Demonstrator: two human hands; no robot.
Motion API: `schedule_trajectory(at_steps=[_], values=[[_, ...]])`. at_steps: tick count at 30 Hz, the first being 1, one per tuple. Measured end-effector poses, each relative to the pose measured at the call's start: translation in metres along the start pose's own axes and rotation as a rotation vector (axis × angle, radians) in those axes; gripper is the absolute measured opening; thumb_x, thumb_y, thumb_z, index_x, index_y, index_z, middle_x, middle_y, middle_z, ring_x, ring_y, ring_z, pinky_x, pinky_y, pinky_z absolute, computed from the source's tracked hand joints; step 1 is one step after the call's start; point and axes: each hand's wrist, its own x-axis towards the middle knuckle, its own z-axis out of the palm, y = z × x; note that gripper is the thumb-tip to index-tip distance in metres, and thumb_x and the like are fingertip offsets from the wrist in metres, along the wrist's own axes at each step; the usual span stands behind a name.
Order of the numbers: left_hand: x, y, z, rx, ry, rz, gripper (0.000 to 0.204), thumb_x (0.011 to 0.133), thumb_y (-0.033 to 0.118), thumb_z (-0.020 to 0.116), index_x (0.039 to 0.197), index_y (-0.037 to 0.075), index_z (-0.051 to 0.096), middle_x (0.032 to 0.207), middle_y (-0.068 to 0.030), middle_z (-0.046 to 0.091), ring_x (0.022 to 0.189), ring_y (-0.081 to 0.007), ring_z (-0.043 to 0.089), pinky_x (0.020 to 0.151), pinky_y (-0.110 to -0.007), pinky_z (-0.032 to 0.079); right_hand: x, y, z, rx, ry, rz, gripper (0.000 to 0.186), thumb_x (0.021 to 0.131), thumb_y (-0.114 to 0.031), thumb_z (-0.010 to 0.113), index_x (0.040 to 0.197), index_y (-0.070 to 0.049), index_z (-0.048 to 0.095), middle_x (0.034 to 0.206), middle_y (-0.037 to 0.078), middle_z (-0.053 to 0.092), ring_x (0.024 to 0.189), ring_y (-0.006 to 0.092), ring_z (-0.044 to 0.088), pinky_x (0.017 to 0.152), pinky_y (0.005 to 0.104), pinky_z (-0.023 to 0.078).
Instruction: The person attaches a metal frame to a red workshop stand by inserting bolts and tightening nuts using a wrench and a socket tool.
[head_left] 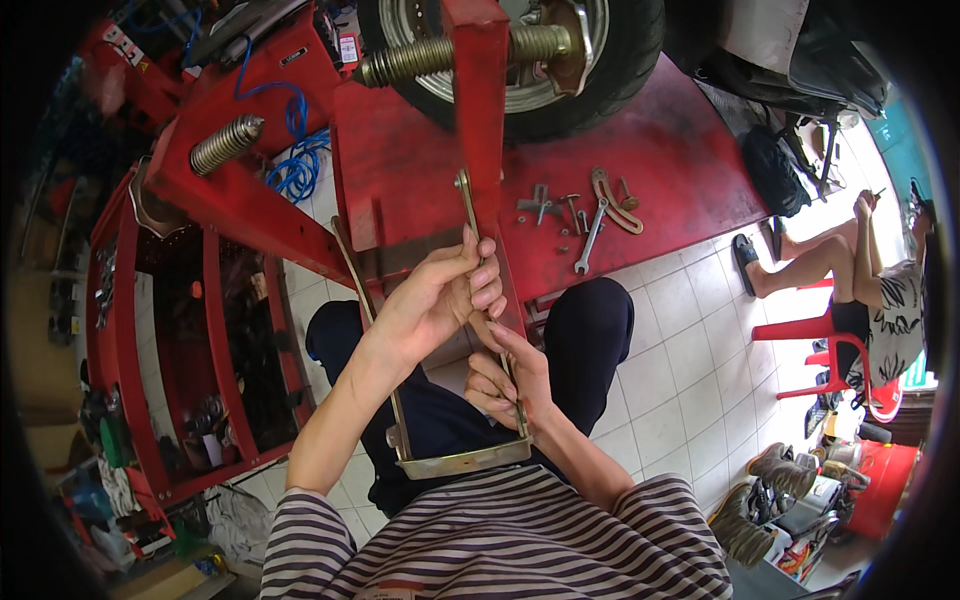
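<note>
A long U-shaped metal bracket (pixel 468 462) lies across my lap, its crosspiece close to my striped shirt and its two arms pointing away from me. My left hand (pixel 440 292) is closed around the bracket's right arm, partway up. Lower on that same arm, my right hand (pixel 510 380) pinches it with the thumb on top. The fingers of both hands nearly meet, and whatever lies between them is hidden. Past my hands, the tip of the held arm ends beside a red steel post. The bracket's left arm runs free beside my left forearm.
A red work platform (pixel 640 130) holds a wheel (pixel 620 60), a wrench (pixel 591 238), a curved slotted plate (pixel 615 203) and several bolts. Threaded rods jut from the red frame at left. A seated person (pixel 860 270) is at right. Shoes (pixel 782 467) and a red container stand lower right.
</note>
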Motion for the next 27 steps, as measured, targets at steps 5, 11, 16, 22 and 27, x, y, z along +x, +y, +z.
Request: schedule_trajectory(at_steps=[5,11,16,22,27], values=[[-0.002,0.001,0.001,-0.120,-0.011,-0.066,0.012,0.098,0.020,0.050,0.100,0.009,0.052,0.075,-0.0008,0.049,0.067,-0.0150,0.051,0.073,-0.036,0.045,-0.007,0.007,0.001,-0.319,-0.115,-0.091,0.031,0.106,-0.039,0.029,0.102,-0.013,0.044,0.050,-0.001,0.034,0.038,0.0111,0.033,0.047,0.0257,0.036],[-0.005,0.000,-0.002,-0.128,0.108,-0.031,0.012,0.096,0.020,0.053,0.098,0.008,0.055,0.075,-0.0011,0.051,0.069,-0.0162,0.052,0.077,-0.038,0.047,-0.030,-0.029,0.000,-1.031,0.163,-0.203,0.049,0.107,-0.040,0.024,0.118,0.001,0.050,0.070,0.007,0.056,0.054,0.0160,0.054,0.060,0.0247,0.047],[-0.002,-0.002,0.000,-0.106,0.120,-0.012,0.011,0.095,0.017,0.053,0.100,0.008,0.057,0.076,-0.0015,0.054,0.073,-0.0180,0.056,0.081,-0.040,0.050,-0.034,-0.102,-0.002,-1.661,0.563,-0.559,0.028,0.096,-0.021,0.061,0.111,0.003,0.059,0.073,0.011,0.066,0.062,0.0167,0.065,0.056,0.0266,0.048],[-0.001,-0.002,0.002,-0.126,0.113,-0.019,0.010,0.094,0.016,0.055,0.100,0.008,0.058,0.077,-0.0010,0.054,0.074,-0.0186,0.058,0.082,-0.040,0.050,0.014,-0.169,-0.041,-2.328,0.740,-0.730,0.022,0.083,-0.018,0.070,0.099,-0.003,0.069,0.090,0.013,0.064,0.077,0.0296,0.063,0.070,0.0380,0.050],[-0.005,0.000,0.002,-0.095,0.119,-0.010,0.010,0.094,0.017,0.055,0.099,0.008,0.057,0.078,-0.0007,0.054,0.074,-0.0180,0.057,0.082,-0.039,0.050,0.036,-0.174,-0.059,-2.525,0.725,-0.711,0.026,0.081,-0.020,0.070,0.103,-0.007,0.068,0.099,0.012,0.061,0.099,0.0323,0.059,0.084,0.0454,0.046]])
